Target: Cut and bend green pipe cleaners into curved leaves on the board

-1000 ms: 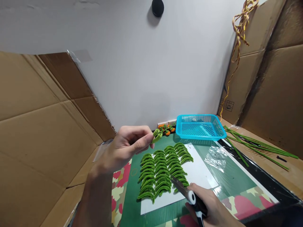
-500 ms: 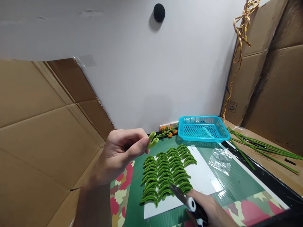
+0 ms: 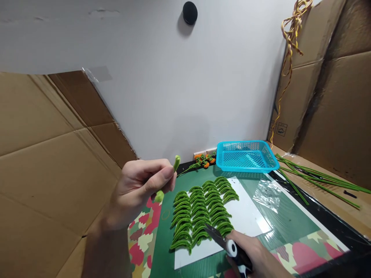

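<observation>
My left hand [image 3: 146, 185] is raised over the left side of the green mat, fingers pinched round a short green fuzzy stem [image 3: 177, 162]. One end pokes up past the thumb, and a paler end shows below the hand. Low on the right, my right hand [image 3: 256, 251] grips scissors [image 3: 232, 248] by their black handle, with a white ring at the pivot. Their blades look closed and point up and left over the rows of bent green fuzzy stems [image 3: 199, 210]. Those rows lie on a white sheet [image 3: 249, 220] on the mat.
A blue perforated basket [image 3: 246, 170] stands at the back, beside a sprig with orange flowers [image 3: 206, 160]. Long green stems [image 3: 315, 175] lie at the right, near a clear plastic bag [image 3: 267, 195]. Cardboard walls [image 3: 43, 162] flank the mat [image 3: 301, 216].
The fuzzy stem in my left hand has turned: its ends were side by side at the fingertips, and now one points up and one down. My right hand holds the scissors almost unchanged.
</observation>
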{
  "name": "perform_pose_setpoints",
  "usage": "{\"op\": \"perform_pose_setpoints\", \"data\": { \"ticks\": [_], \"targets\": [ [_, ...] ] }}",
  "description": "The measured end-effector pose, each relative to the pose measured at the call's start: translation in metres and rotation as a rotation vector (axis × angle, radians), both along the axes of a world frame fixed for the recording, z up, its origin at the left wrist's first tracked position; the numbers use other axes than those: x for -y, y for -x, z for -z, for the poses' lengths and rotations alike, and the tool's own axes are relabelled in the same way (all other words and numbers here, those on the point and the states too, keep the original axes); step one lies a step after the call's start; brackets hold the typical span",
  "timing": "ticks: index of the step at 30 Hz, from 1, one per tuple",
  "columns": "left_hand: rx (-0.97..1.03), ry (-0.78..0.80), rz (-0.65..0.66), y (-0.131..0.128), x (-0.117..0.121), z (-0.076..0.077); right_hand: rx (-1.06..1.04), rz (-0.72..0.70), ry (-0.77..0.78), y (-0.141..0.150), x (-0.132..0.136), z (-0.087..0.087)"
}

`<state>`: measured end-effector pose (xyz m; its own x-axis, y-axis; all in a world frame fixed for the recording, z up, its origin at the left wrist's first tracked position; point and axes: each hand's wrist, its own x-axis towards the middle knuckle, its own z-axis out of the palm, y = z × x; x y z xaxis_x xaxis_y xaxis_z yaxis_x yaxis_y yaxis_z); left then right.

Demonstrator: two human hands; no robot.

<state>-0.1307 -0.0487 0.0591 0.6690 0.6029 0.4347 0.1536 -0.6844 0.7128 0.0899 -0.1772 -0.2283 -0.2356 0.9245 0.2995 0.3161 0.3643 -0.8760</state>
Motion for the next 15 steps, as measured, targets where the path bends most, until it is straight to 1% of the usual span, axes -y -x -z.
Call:
{"op": "perform_pose_setpoints", "data": {
  "ticks": [3, 7, 11, 15],
  "targets": [
    [-0.006, -0.031, -0.037, 0.000, 0.001, -0.002, 0.011, -0.001, 0.002, 0.000, 0.000, -0.009],
    [-0.008, -0.044, -0.018, 0.001, 0.000, -0.002, 0.033, -0.020, 0.008, 0.000, 0.000, -0.016],
    [-0.018, -0.064, 0.009, 0.000, -0.002, -0.002, 0.048, -0.024, 0.027, 0.000, 0.001, -0.020],
    [-0.037, -0.095, 0.015, 0.000, -0.003, -0.003, 0.046, -0.028, 0.003, 0.000, 0.000, -0.019]
  ]
}}
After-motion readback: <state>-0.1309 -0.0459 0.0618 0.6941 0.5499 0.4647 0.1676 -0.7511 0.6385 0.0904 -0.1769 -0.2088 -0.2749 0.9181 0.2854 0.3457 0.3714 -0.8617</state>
